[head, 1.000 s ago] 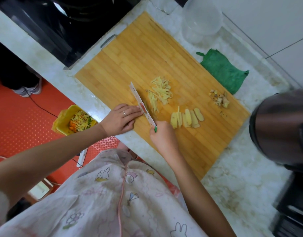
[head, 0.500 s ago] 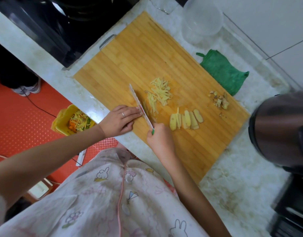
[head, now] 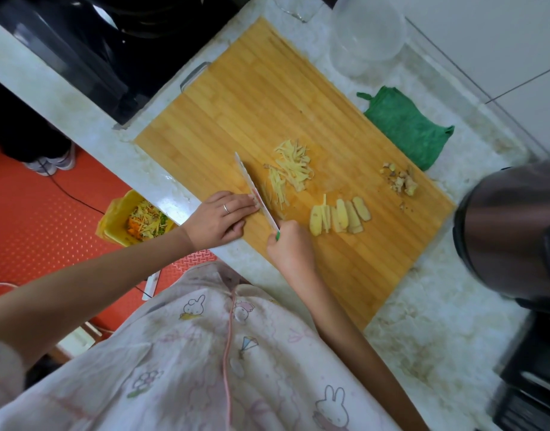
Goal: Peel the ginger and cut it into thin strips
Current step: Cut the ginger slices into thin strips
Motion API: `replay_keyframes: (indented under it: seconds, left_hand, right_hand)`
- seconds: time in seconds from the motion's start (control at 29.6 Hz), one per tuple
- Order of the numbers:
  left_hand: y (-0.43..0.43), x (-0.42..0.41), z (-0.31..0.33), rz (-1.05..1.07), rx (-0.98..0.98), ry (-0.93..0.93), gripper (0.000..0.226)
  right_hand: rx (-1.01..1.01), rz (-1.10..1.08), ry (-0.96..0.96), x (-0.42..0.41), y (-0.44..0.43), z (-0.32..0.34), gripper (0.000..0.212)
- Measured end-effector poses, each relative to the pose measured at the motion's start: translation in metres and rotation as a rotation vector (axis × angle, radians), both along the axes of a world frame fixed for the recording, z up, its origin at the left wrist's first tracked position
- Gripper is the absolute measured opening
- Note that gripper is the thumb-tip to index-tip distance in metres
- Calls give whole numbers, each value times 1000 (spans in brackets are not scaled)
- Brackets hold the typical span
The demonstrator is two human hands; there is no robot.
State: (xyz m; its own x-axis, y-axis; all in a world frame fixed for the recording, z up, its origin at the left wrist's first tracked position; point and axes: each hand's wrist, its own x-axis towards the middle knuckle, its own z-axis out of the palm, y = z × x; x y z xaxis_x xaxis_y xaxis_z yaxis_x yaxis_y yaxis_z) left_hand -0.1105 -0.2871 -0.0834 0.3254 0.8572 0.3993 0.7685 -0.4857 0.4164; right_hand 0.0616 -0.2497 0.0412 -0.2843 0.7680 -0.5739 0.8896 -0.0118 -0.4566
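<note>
A bamboo cutting board point(head: 267, 98) lies on the counter. My right hand point(head: 291, 247) grips the green handle of a white-bladed knife point(head: 255, 189), whose edge is down on the board. My left hand point(head: 219, 217) lies flat beside the blade, its straight fingertips touching it and pressing down. Whatever ginger is under them is hidden. A loose pile of thin ginger strips point(head: 291, 166) sits just right of the blade. A row of peeled ginger slices point(head: 339, 216) lies further right, and ginger peel scraps point(head: 401, 180) sit near the board's right edge.
A green cloth point(head: 407, 126) and a clear plastic container point(head: 367, 35) lie beyond the board. A dark metal pot point(head: 510, 231) stands at the right. A black stove point(head: 112, 42) is at the upper left. A yellow bin point(head: 112, 219) with vegetable scraps stands on the red floor.
Almost nothing differs: both hands and the knife stay at the same spot on the board, with the blade shifting only slightly against my left fingertips.
</note>
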Motion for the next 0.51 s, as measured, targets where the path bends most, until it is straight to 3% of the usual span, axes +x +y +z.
replay_keyframes:
  seconds: [0.14,0.34,0.51]
  left_hand:
    - [0,0,0,-2,13,-22,31]
    - [-1,0,1,-9,33,-34,31]
    - [-3,0,2,-10,-2,-10,32]
  right_hand:
    - [7,-30,-18,-1,-2,-4,16]
    - [-168,-147,103,8,27,-11,11]
    - [-46,-113,89,12,23,-10,15]
